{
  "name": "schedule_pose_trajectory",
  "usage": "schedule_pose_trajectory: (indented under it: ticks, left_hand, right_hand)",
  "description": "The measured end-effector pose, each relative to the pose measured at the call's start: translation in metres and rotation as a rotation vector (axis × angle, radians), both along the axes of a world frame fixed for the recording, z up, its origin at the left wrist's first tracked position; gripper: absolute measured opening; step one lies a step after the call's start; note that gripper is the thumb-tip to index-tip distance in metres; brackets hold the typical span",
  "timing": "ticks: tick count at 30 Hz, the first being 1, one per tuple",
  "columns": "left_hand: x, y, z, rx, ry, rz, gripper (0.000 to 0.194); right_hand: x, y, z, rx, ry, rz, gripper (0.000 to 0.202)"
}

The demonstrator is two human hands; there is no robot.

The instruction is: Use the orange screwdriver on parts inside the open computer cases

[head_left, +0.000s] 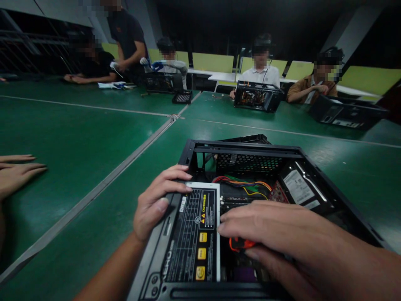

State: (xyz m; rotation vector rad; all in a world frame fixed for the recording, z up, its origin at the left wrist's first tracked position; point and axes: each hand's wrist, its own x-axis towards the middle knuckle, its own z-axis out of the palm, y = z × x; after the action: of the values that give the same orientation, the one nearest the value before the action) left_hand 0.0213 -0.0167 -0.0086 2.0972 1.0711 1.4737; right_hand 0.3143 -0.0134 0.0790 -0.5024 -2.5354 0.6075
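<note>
"Job done?"
"Partly, maybe: the black metal computer case (225, 290) is open, the black, white-edged power box (191, 238) (yellow stickers!) inside."
"Hands?"
"Left hand (153, 205) rests open on it; right hand (275, 234) covers an orange-black thing (241, 243), can't tell its grip."

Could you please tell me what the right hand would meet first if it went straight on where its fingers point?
Most likely the labelled power supply: the fingertips of the right hand point at its pale edge. Depth is unclear, so they may already touch it.
</note>
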Motion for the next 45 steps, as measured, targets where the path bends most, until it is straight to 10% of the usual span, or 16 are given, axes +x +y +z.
schedule_pose_trajectory:
  ticks: [11, 37, 45]
  left_hand:
    - [0.001, -0.001, 0.0, 0.004, -0.001, -0.003, 0.038]
    - [0.001, -0.002, 0.0, -0.012, 0.007, 0.053, 0.043]
    - [-0.004, 0.002, 0.012, 0.037, 0.068, 0.011, 0.032]
  right_hand:
    - [-0.006, 0.027, 0.012, 0.131, 0.022, -0.312, 0.033]
    - [-0.022, 0.042, -0.006, 0.227, -0.129, -0.118, 0.029]
    - [-0.015, 0.033, 0.018, -0.186, 0.05, -0.231, 0.051]
